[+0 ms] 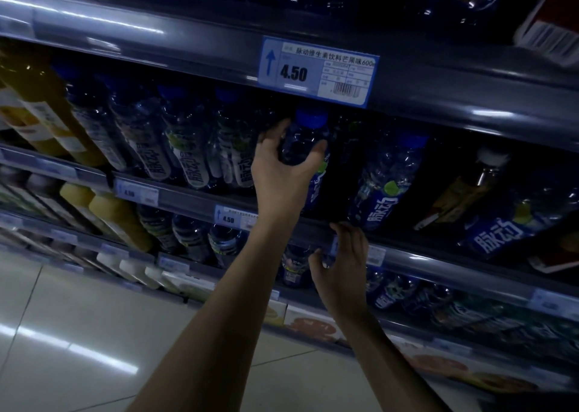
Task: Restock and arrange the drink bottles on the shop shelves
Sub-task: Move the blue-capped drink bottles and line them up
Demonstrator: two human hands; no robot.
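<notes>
On the middle shelf [188, 192], under the 4.50 price tag [316, 71], the left hand [282, 176] wraps fingers and thumb round a blue-capped bottle [308, 142] near the front edge, while the right hand [344, 267] hovers loose-fingered and empty beside that edge.

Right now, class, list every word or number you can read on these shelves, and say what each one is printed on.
"4.50", "脉动维生素饮料芒果味600": large price tag on the upper shelf edge.
"4.50": small price tag on the shelf edge below.
"脉动": blue-label bottle right of the gap.
On the held bottle in the left hand: label unreadable.
Remaining tags: too blurred.
</notes>
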